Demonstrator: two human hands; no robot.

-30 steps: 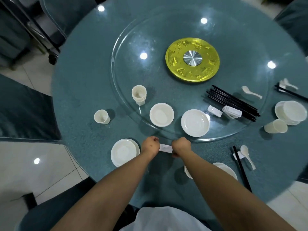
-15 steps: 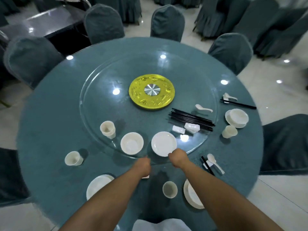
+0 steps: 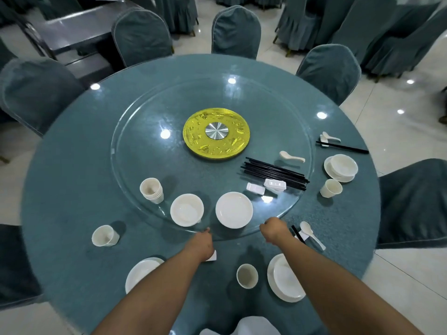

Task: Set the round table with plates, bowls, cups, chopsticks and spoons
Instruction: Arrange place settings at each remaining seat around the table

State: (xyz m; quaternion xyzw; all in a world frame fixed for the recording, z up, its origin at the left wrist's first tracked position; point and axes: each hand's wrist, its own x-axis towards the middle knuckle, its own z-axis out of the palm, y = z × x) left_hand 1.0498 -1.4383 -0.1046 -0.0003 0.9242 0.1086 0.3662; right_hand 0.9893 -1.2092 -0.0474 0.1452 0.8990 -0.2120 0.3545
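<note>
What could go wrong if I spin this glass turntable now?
The stack of cups stands tall near the glass turntable edge; a quick spin might topple it. The loose black chopsticks could roll off. Your left hand is over a white rest, which might get knocked.

Round table [image 3: 72, 165]: speckled teal top; glass turntable [image 3: 135, 141]: clear; centre disc [image 3: 193, 141]: yellow, embossed motifs, silver hub; plates [image 3: 234, 210], bowls [image 3: 186, 209], cups [image 3: 105, 235], spoons [image 3: 291, 157]: plain white; chopsticks [image 3: 274, 173]: black; chair covers [image 3: 142, 35]: teal; floor [image 3: 399, 112]: glossy white tile.
</note>
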